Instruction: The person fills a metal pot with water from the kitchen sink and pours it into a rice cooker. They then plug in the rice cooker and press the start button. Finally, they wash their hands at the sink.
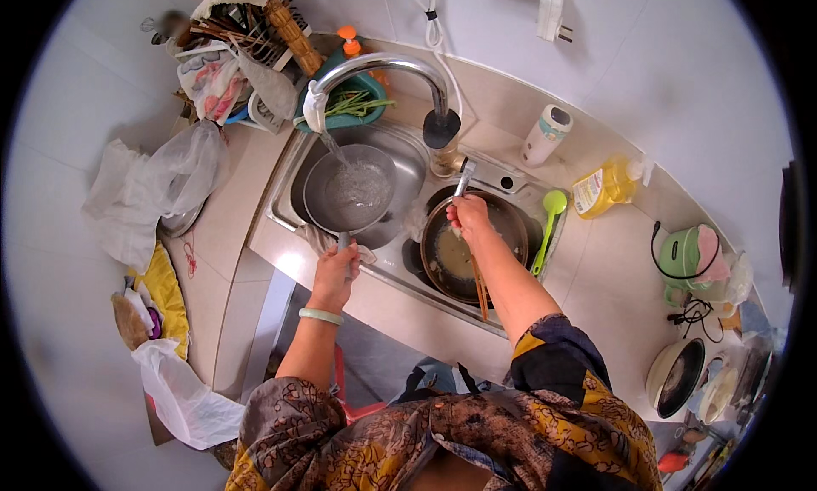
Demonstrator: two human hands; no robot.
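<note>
My left hand [336,271] is closed on the handle of a grey metal saucepan [313,188], which is held over the left basin of the steel sink [408,165]. Water runs from the curved chrome faucet [389,60], through a white cloth tied at its spout, into the saucepan. My right hand [470,216] grips the faucet's lever [465,175]. Below that hand, a dark round pan [520,236] with cloudy liquid and food bits stands in the right basin. Wooden chopsticks [479,287] lean in it, partly behind my right forearm.
A green ladle [549,229] lies at the sink's right edge, near a yellow soap bottle [603,188] and a white bottle [546,135]. Behind the left basin stands a teal basket [376,111] with green vegetables. Plastic bags [147,191] lie left; a green appliance [683,255] stands right.
</note>
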